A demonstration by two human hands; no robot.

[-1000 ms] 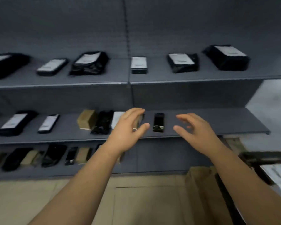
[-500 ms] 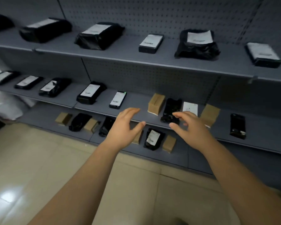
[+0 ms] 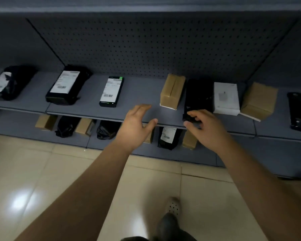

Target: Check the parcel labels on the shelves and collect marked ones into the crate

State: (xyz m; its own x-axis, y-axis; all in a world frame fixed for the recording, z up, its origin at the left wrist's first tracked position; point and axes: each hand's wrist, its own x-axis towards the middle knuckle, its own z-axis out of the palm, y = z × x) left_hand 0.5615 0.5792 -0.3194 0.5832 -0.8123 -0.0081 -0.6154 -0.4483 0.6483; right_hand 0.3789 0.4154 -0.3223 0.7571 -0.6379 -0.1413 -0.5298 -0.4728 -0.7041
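Both my hands are out over the near edge of the middle shelf [image 3: 139, 94], and neither holds anything. My right hand [image 3: 205, 129] has its fingers loosely bent and spread, the tips just at the near end of the black parcel [image 3: 199, 96]; whether they touch it I cannot tell. My left hand [image 3: 137, 124] is wide, fingers straight, hovering above bare shelf a little left of the brown box [image 3: 172, 91].

That black parcel shows no label on top, so I judge the step is to lift and turn it. I'd do best to take it by its near end with the right hand, support it with the left, and draw it straight toward me so it doesn't drag the brown box on its left or the white box [image 3: 225, 98] on its right, both close beside it.

Further left lies a slim labelled parcel [image 3: 111, 92] with a green corner. No crate is in view.
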